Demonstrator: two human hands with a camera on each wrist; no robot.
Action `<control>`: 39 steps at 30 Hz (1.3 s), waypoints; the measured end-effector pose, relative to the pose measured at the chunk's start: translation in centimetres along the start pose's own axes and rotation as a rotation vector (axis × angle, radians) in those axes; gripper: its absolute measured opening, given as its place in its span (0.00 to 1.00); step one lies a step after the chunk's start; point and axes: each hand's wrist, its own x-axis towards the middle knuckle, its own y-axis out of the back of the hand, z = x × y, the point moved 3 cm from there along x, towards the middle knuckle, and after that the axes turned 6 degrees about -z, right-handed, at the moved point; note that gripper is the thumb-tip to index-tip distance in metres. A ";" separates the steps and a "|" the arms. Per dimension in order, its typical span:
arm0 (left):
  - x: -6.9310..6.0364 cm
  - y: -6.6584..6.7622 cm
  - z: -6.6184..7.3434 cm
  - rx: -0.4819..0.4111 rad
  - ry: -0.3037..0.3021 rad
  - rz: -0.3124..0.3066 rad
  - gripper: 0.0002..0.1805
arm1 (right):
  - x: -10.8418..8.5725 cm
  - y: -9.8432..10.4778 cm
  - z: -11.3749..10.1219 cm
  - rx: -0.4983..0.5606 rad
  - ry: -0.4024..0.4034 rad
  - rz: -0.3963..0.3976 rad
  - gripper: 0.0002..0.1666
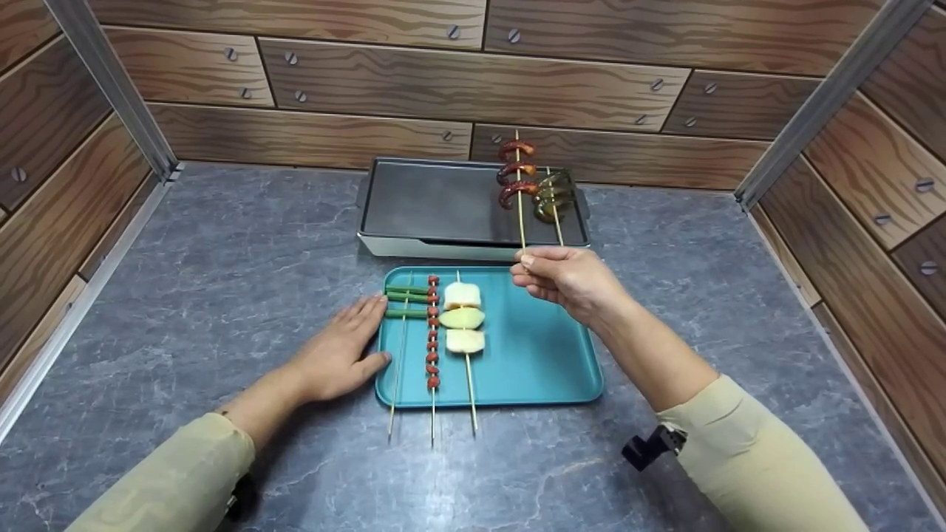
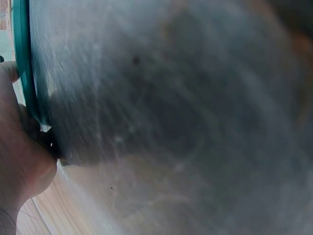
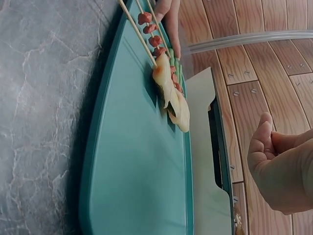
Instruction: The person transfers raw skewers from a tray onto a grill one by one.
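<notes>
My right hand (image 1: 565,284) pinches the bare lower end of a skewer of reddish-brown curled pieces (image 1: 517,171), resembling octopus tentacles. This skewer reaches over the right part of a black griddle (image 1: 436,203). Beside it, a skewer of glossy dark green pieces (image 1: 553,198) lies on the griddle. My left hand (image 1: 336,351) rests at the left rim of a teal tray (image 1: 539,347), fingers extended. On the tray lie a skewer with green stalks (image 1: 406,314), one of small red pieces (image 1: 432,346) and one of pale chunks (image 1: 465,341). In the right wrist view, the held skewer is hidden.
The griddle's light grey base (image 1: 443,247) stands just behind the tray. Grey marbled tabletop (image 1: 244,244) surrounds both. Wood-patterned panels (image 1: 369,81) close off the back and sides, with metal posts (image 1: 122,96) at the corners. Several skewer ends overhang the tray's front rim.
</notes>
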 end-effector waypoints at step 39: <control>-0.2 0.2 0.1 0.001 0.008 -0.005 0.46 | 2.5 0.1 1.1 0.031 -0.053 0.036 0.25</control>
